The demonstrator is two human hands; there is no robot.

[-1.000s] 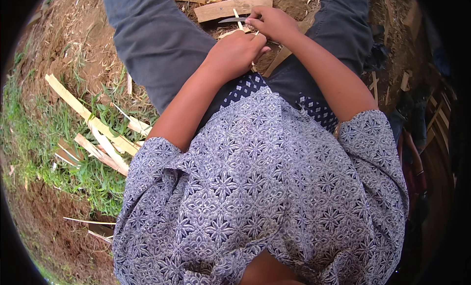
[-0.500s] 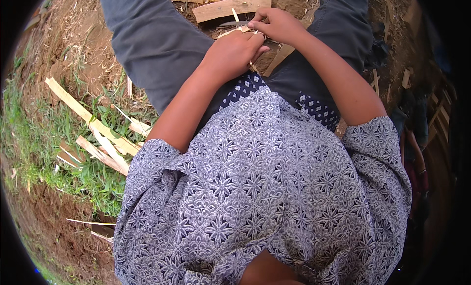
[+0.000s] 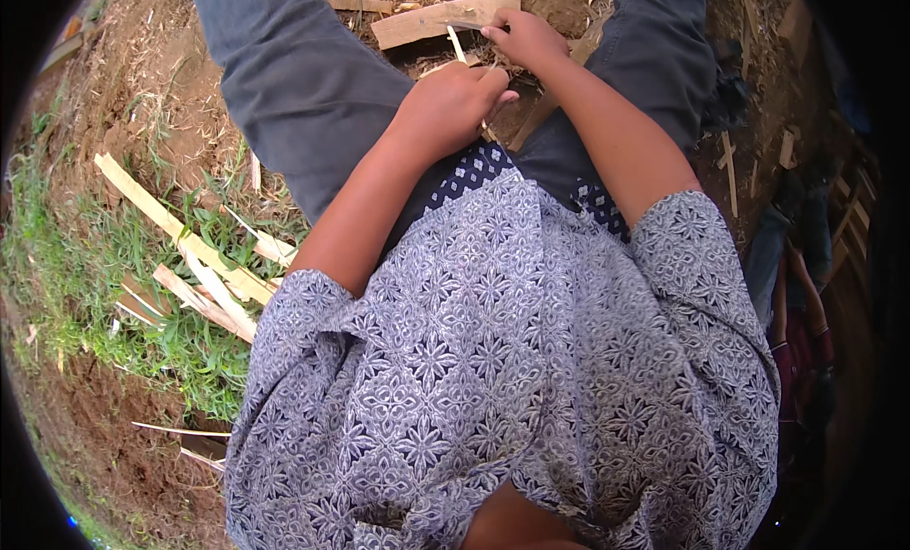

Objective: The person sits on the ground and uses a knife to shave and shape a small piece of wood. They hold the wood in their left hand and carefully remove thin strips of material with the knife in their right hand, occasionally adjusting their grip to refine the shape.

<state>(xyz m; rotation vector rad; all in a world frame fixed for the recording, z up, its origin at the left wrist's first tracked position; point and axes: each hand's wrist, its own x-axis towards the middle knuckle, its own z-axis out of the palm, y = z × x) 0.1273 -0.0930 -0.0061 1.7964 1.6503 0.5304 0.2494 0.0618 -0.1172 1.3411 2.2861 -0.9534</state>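
My left hand (image 3: pixel 449 105) is closed around a thin pale wood strip (image 3: pixel 456 44), held between my thighs. One end of the strip sticks out beyond the knuckles, and a bit shows below the fingers. My right hand (image 3: pixel 527 40) grips a knife, its handle hidden in the fingers. The narrow dark knife blade (image 3: pixel 464 25) points left, close to the strip's far end. I cannot tell whether blade and strip touch. Behind them a broad, slightly curved wooden piece (image 3: pixel 441 19) lies on the ground.
Long split wood strips (image 3: pixel 180 230) lie on the grass to my left. Shavings are scattered over the brown soil (image 3: pixel 142 67). Small wood pieces (image 3: pixel 728 166) lie beyond my right leg. At the far right another person's arm (image 3: pixel 796 285) shows, near more stacked wood.
My right hand has moved away from my left hand, forward along the strip, taking the knife to its far end. My left hand has stayed nearly in place.
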